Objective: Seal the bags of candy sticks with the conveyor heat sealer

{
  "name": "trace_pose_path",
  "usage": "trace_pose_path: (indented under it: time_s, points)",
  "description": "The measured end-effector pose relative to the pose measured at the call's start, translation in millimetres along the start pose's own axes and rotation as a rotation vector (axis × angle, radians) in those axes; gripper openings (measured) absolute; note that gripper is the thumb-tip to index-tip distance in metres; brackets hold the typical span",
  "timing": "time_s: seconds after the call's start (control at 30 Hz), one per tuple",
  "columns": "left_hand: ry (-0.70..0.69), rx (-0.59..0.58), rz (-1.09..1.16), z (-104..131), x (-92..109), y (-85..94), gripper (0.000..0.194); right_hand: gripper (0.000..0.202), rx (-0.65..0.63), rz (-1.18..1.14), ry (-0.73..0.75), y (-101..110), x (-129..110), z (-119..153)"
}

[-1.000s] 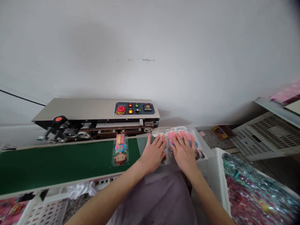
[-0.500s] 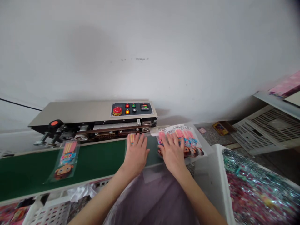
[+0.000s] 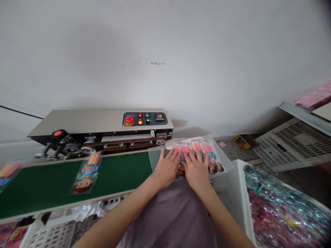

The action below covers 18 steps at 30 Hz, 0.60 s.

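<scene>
My left hand lies with its fingers stretched out at the left edge of a row of clear plastic packets. Each packet holds a pink, blue and brown cartoon-character piece, with metal rings showing at the top. My right hand rests flat on the middle of the same row, its fingers spread over the packets and hiding part of them. Both hands touch each other's side closely, fingertips pointing away from me. A single packet lies on the green conveyor belt to the left.
Behind the belt stands a sealing machine with a lit control panel and a red stop button. Another packet is at the belt's left edge. A white foam box of shiny packets stands right, near a plastic crate.
My left hand has moved right, off a packet on the belt and onto the row. That packet and the one ahead of it have travelled left. My right hand has shifted slightly right.
</scene>
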<state>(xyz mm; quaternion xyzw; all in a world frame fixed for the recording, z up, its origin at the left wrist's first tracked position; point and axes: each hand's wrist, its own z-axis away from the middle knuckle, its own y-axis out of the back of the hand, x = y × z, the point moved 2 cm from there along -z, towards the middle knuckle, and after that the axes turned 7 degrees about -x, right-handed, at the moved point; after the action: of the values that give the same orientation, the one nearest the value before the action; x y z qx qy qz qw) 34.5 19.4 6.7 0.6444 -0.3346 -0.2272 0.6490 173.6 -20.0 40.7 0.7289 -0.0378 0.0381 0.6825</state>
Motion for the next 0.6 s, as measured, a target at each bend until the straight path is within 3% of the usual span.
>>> trace_pose_path:
  time_s: [0.23, 0.3, 0.47, 0.6]
  points:
    - [0.017, 0.021, -0.045, 6, -4, -11.6, 0.057, 0.034, 0.031, 0.023, 0.012, 4, 9, -2]
    - [0.02, 0.026, -0.041, 9, -3, -10.6, 0.057, 0.033, 0.037, -0.022, 0.034, 6, 9, -14]
    - [0.048, 0.023, -0.037, 9, 0, -10.5, 0.057, 0.036, -0.096, -0.156, 0.113, 2, -3, -63]
    - [0.065, 0.016, -0.032, 9, 3, -10.8, 0.057, 0.03, -0.105, -0.172, 0.079, -5, -8, -85]
